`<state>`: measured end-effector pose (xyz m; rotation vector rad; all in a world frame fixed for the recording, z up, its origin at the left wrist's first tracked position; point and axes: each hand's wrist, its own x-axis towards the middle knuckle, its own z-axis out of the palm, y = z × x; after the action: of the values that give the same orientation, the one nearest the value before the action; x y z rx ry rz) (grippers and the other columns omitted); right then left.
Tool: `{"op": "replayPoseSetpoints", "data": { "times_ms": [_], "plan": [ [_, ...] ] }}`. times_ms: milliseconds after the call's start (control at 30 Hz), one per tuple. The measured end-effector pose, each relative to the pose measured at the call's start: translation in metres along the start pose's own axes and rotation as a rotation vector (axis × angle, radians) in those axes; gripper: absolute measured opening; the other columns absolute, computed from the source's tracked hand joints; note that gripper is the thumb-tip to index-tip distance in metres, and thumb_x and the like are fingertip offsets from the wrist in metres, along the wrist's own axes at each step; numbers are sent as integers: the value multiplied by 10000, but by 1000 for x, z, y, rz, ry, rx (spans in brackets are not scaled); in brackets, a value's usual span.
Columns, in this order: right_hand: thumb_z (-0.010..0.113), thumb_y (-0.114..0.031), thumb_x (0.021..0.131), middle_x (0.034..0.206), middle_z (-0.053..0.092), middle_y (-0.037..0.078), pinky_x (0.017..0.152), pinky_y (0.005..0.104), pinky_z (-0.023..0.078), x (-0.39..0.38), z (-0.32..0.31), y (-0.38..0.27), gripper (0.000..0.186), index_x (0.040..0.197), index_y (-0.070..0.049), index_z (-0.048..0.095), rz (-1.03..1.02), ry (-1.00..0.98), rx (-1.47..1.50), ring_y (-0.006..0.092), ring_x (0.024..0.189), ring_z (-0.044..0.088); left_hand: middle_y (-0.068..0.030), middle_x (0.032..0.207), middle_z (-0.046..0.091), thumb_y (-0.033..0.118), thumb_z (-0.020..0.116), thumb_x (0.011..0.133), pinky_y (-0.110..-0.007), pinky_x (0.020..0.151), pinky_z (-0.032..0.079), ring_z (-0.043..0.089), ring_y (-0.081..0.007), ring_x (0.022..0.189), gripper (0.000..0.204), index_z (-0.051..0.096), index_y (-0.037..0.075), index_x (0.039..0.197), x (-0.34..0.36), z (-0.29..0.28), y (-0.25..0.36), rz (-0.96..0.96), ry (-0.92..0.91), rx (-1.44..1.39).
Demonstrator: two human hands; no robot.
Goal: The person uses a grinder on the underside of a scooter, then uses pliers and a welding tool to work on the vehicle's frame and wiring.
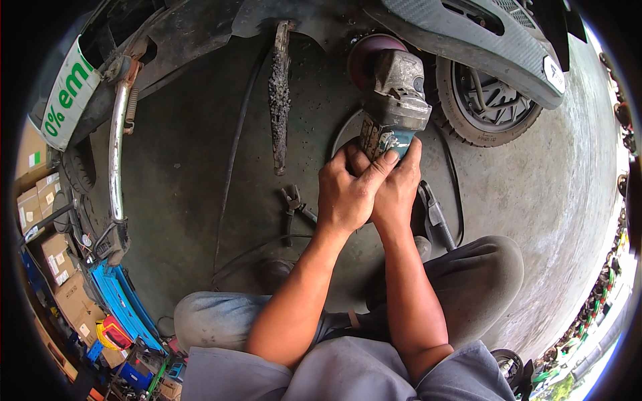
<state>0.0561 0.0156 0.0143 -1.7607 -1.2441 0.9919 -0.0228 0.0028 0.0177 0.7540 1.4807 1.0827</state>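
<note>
Both hands are wrapped round an angle grinder (396, 110), my left hand (346, 190) and my right hand (399, 194) pressed together on its teal body. The grinder's grey metal head points away from me. Its reddish round disc (370, 59) is beside the underside of a dark vehicle frame (294, 15); I cannot tell whether the two touch. Left of the grinder, a rough, black-crusted metal bar (279, 100) extends toward me from the frame. Below it on the floor lies a plier-like tool (292, 204). Right of my hands is a grey-handled tool (436, 215).
A spoked wheel with a tyre (491, 107) sits at the upper right under a grey textured body panel (468, 37). Dark cables (231, 157) run across the concrete floor (508, 194). On the left are a metal stand leg with a spring (119, 147) and cardboard boxes (75, 304).
</note>
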Motion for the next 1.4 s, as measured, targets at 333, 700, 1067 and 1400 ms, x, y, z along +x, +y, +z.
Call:
{"op": "replayPoseSetpoints", "data": {
  "times_ms": [333,700,1067,1400],
  "plan": [
    [817,-290,742,893,670,218,725,415,525,-2,3,-9,625,1128,34,447,-8,26,-62,341,798,684,-84,923,671,306,731,890,-281,768,493,596,-131,840,367,635,-37,977,1,-4,1,3,-23,-96],
    [820,-292,734,867,668,231,714,433,525,-2,3,-4,636,1113,47,438,30,-2,-32,367,801,686,-102,868,677,333,752,861,-305,732,502,604,-140,792,391,638,-38,911,-2,-3,8,-17,44,67],
    [830,-301,730,868,664,225,713,429,522,-1,3,-6,633,1091,39,436,26,-9,-15,352,791,682,-84,858,676,324,758,861,-295,732,498,601,-129,786,374,635,-28,885,-1,-4,6,0,37,15],
    [822,-281,740,881,662,230,715,425,523,-2,3,-5,637,1119,49,430,45,-25,-13,349,801,682,-76,858,672,302,751,871,-288,726,495,594,-122,786,350,635,-28,894,-1,-5,7,-18,15,6]
  ]
}}
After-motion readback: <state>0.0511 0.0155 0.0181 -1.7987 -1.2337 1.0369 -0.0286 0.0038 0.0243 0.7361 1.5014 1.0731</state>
